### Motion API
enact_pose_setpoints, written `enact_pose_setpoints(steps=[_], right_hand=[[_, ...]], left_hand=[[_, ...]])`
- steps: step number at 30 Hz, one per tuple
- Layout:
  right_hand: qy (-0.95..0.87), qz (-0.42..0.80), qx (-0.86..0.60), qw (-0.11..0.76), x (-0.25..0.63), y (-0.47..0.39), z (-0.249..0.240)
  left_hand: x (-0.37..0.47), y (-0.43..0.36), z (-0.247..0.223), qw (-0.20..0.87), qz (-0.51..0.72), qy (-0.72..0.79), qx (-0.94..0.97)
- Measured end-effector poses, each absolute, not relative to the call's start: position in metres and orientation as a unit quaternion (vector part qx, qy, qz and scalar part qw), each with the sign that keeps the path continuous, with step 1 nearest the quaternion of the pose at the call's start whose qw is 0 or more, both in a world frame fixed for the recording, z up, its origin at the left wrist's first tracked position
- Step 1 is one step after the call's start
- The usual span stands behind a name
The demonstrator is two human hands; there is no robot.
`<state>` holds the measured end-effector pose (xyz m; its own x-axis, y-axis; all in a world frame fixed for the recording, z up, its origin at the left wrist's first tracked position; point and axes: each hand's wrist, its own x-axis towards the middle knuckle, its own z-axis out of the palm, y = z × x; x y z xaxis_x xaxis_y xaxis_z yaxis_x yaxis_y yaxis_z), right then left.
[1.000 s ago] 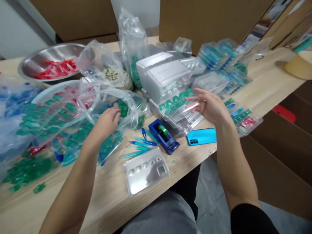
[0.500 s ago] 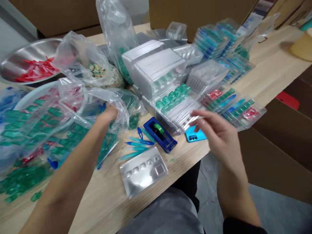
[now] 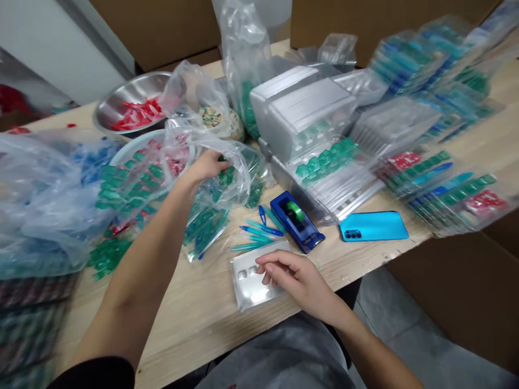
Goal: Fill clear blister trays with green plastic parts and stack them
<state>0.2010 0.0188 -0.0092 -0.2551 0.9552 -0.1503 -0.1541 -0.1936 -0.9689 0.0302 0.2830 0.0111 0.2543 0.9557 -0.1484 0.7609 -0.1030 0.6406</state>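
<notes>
My left hand (image 3: pixel 211 164) is at the mouth of a clear plastic bag (image 3: pixel 242 181), its fingers bent around a green plastic piece (image 3: pixel 223 159). More green pieces lie inside that bag. Over a clear moulded plastic tray (image 3: pixel 259 294) hovers my right hand (image 3: pixel 290 273), loosely curled with fingers apart and nothing visible in it. The tray lies flat near the table's front edge, with small square hollows; the hand covers its right part. Just behind the tray are several blue and turquoise pen-like sticks (image 3: pixel 259 237) and a blue tape dispenser (image 3: pixel 297 221) with green tape.
A blue phone (image 3: pixel 373 226) lies to the right. Behind stand stacked clear trays (image 3: pixel 302 102) and a box with a row of green pieces (image 3: pixel 326 162). Filled packs (image 3: pixel 454 183) are at right. On the left are a steel bowl (image 3: pixel 106 121) of red pieces and plastic bags (image 3: pixel 44 200).
My right hand has moved left and down, from beside the phone to above the clear tray. My left hand stays at the bag, more of it now showing. The view has swung left.
</notes>
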Motion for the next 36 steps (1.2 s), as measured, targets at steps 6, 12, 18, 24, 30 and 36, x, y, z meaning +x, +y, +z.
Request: enact_pose_setpoints(steps=[6,12,18,24,30,36], right_hand=[[-0.129,0.842,-0.276,0.445,0.165,0.041,-0.013],[0.090,0.892,-0.234,0.376,0.142,0.057,-0.015],[0.102,0.874,-0.303,0.366,0.140,0.047,-0.031],[0.012,0.867,-0.327,0.377,0.140,0.034,-0.029],[-0.025,0.853,-0.353,0.383,0.141,0.028,-0.025],[-0.040,0.850,-0.350,0.391,0.142,0.028,-0.021]], left_hand=[[0.004,0.210,0.051,0.324,0.233,0.547,0.736],[0.007,0.081,0.033,0.276,0.177,0.412,0.850],[0.003,0.050,0.016,0.312,0.141,0.402,0.849],[-0.014,0.041,0.005,0.424,0.245,0.422,0.763],[-0.019,0.037,0.003,0.522,0.318,0.413,0.676],[-0.016,0.036,0.002,0.476,0.357,0.463,0.656]])
